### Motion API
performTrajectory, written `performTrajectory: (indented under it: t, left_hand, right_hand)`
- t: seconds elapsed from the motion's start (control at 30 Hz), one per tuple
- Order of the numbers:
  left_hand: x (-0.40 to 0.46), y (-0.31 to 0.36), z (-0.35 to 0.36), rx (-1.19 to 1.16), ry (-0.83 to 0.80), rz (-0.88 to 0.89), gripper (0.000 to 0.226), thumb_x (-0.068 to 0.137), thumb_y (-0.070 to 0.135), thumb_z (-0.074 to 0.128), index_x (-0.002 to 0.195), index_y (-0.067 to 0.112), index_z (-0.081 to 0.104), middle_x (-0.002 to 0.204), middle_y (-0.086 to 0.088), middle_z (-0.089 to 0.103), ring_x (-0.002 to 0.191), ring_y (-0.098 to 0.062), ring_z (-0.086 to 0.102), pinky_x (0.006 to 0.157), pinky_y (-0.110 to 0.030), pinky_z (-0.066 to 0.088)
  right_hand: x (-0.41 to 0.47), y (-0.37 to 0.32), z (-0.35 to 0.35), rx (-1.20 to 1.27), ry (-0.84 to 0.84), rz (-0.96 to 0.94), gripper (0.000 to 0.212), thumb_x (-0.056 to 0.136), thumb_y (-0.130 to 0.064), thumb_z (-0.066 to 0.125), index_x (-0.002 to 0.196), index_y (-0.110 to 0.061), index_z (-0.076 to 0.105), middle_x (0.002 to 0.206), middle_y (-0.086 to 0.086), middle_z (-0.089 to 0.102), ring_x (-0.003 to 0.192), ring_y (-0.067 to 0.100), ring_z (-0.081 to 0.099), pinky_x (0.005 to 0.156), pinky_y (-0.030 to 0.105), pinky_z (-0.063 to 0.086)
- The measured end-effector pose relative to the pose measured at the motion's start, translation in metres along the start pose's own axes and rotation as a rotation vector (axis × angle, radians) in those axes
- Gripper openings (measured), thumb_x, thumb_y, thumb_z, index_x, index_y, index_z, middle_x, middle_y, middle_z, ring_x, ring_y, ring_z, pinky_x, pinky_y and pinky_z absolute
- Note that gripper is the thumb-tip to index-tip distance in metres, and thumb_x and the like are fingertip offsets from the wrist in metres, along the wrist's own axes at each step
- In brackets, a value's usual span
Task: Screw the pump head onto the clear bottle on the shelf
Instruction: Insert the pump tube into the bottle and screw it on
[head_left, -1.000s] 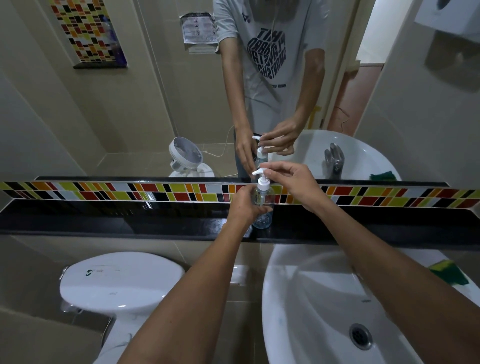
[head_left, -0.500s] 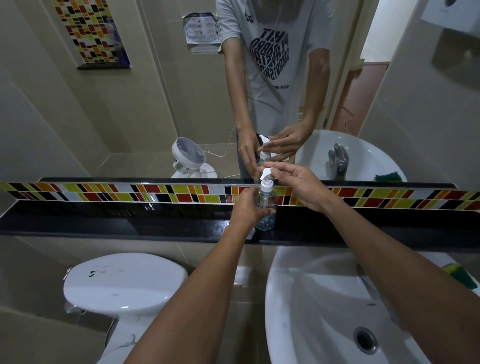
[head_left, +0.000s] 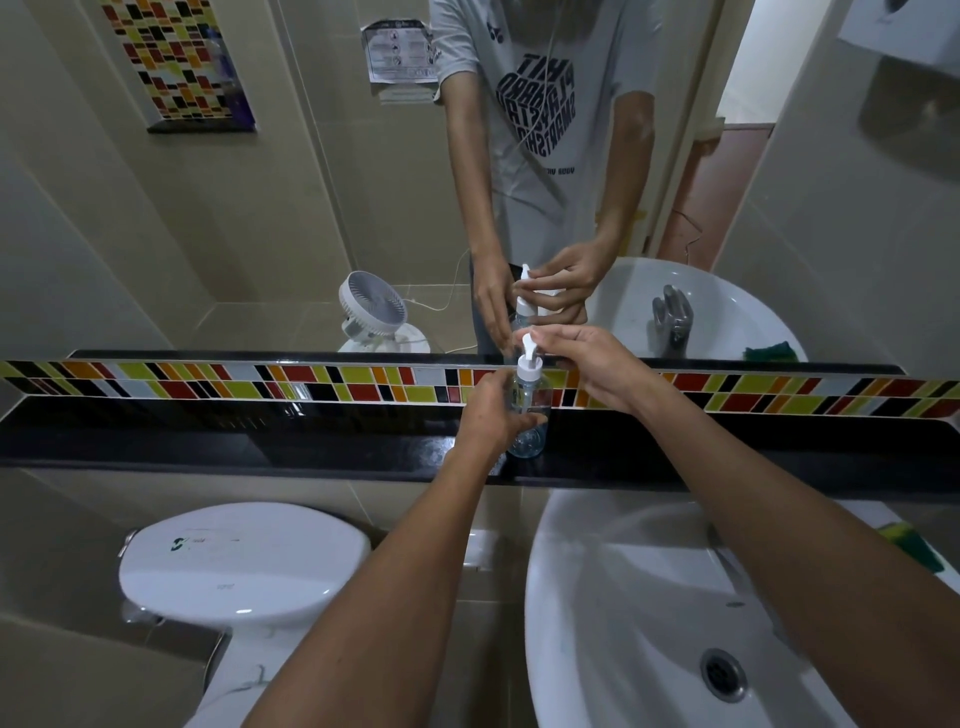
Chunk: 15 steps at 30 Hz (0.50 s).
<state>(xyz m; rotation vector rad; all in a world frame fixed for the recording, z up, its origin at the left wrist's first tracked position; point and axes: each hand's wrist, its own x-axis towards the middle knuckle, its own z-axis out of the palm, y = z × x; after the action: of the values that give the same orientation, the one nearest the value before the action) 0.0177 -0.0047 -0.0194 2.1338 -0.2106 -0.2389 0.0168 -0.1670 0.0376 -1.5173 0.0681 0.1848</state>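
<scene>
A small clear bottle (head_left: 531, 415) stands upright on the black shelf (head_left: 260, 441) below the mirror. A white pump head (head_left: 529, 361) sits on its neck, its nozzle pointing up and to the left. My left hand (head_left: 491, 410) is wrapped around the bottle's body from the left. From the right, my right hand (head_left: 592, 366) reaches in with its fingertips pinching the top of the pump head. The mirror shows the same grip from the far side.
A white sink basin (head_left: 649, 597) lies below the shelf on the right, with a green-yellow sponge (head_left: 909, 545) at its edge. A white toilet lid (head_left: 239, 561) is lower left. A strip of coloured tiles (head_left: 208, 384) backs the shelf. The mirror reflects a small fan (head_left: 371, 306).
The pump nozzle has turned from pointing left to pointing up-left under my right fingers. The left hand stays around the bottle, which has not left its spot on the shelf.
</scene>
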Motion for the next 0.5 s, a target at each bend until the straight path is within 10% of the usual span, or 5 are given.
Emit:
performTrajectory:
  t: [0.5]
  left_hand:
    - [0.0, 0.003, 0.001, 0.325, 0.013, 0.094, 0.066, 0.077, 0.032, 0.087, 0.133, 0.015, 0.056, 0.131, -0.006, 0.06, 0.112, -0.026, 0.064, 0.093, -0.048, 0.058]
  right_hand:
    - [0.013, 0.0, -0.009, -0.135, -0.023, -0.056, 0.03, 0.1, -0.018, 0.064, 0.121, -0.001, 0.076, 0.124, 0.007, 0.077, 0.124, 0.019, 0.067, 0.109, 0.031, 0.047]
